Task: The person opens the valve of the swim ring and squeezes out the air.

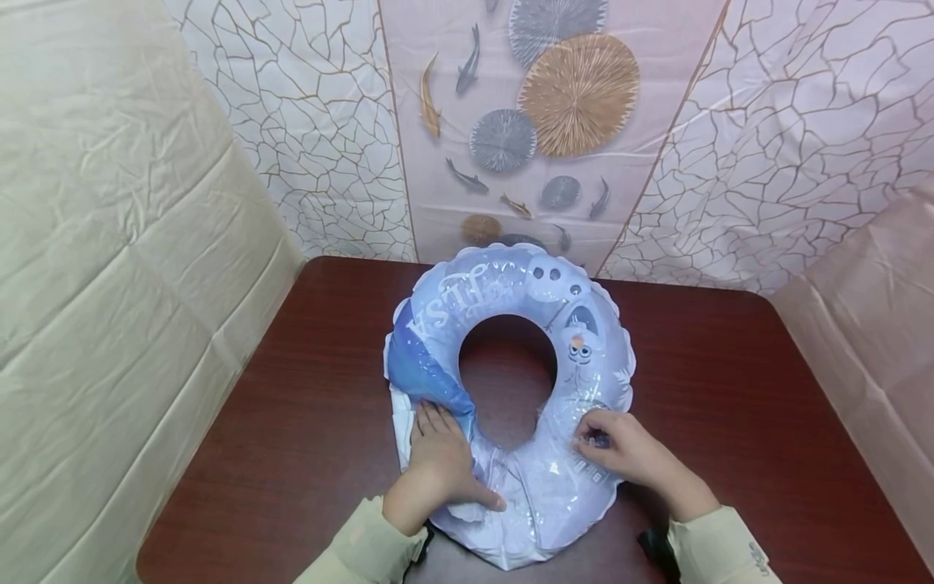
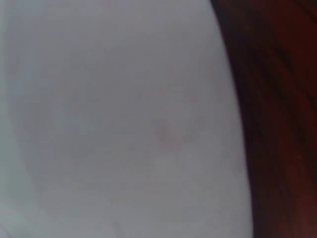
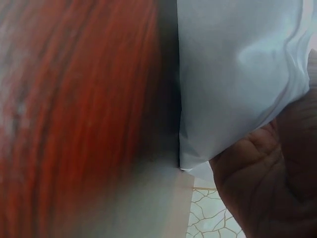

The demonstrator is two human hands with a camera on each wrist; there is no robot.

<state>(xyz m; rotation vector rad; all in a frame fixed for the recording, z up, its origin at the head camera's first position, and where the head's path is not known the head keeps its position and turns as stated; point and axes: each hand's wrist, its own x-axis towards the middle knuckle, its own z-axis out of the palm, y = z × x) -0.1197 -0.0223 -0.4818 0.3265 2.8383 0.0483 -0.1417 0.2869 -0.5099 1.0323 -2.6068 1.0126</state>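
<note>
Cream sleeves (image 1: pixel 365 543) cover your forearms at the near edge, black straps (image 1: pixel 660 553) by the cuffs. Your left hand (image 1: pixel 440 458) lies on the swim ring's (image 1: pixel 584 381) creased lower-left part, fingers straight and nearly together, thumb spread right. Your right hand (image 1: pixel 620 444) is clamped on the ring's right side, fingers curled to the thumb; exact bit pinched is partly hidden. Ring is see-through blue-white plastic, lying mid-table around a round hole, slack and folded at the near end, fuller at the far end, with a snowman print (image 1: pixel 580 349) right and white lettering (image 1: pixel 448 300) far left. Under it, dark red wood-grain table (image 1: pixel 314 381). Beyond, crackle-pattern cloth (image 1: pixel 314 105) flanks a pinkish panel (image 1: pixel 438 186) of fish and discs. Left wrist view's blurry.
</note>
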